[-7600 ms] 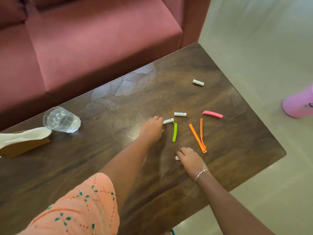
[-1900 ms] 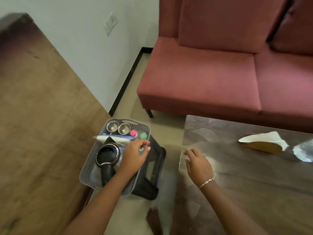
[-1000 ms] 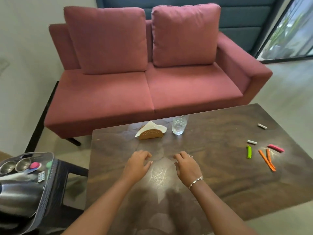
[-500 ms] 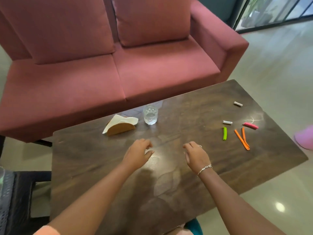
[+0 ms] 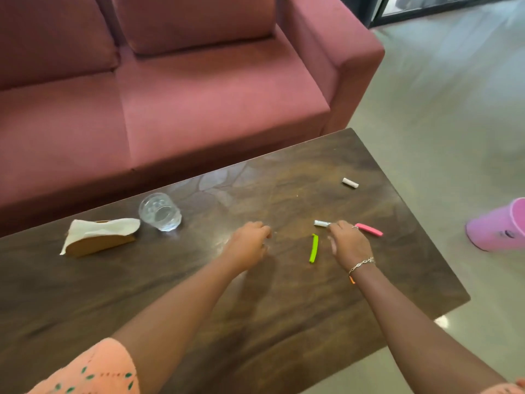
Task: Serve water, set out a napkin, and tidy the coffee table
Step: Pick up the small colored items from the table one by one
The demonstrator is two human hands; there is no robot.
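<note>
**Brown wooden worktop (image 5: 199,294) with 2 bare hands among small clutter**

View from the person's head, looking down. The worktop fills the lower part of the view, in front of a dark red sofa (image 5: 199,95). Toward its left end a clear glass of water (image 5: 160,211) stands upright. Just left of the glass, a tan holder (image 5: 99,245) carries a white napkin (image 5: 102,227) that droops over its top. Glass and holder are near each other but apart.

Near the middle, the left hand (image 5: 248,244) is palm down over the wood, its fingers (image 5: 262,231) loosely curled under. Nothing shows in them. The right hand (image 5: 349,245), with a silver bracelet (image 5: 361,264) at the wrist, reaches forward, fingers apart and thumb held away from them. Its forefinger tip meets the end of the near white tube (image 5: 321,223), and no finger curls round it.

A green clip (image 5: 313,248) lies between the 2 hands, closer to the right hand. A pink clip (image 5: 368,229) pokes out to the right from behind that hand's fingers. A scrap of orange (image 5: 352,279) shows under the right wrist, mostly hidden. The far white tube (image 5: 350,182) lies alone toward the worktop's far right corner, well apart from the rest.

On the pale floor (image 5: 440,109) to the right, a pink bin (image 5: 500,226) shows at the edge of view. An orange patterned sleeve (image 5: 93,371) fills the bottom left corner.
</note>
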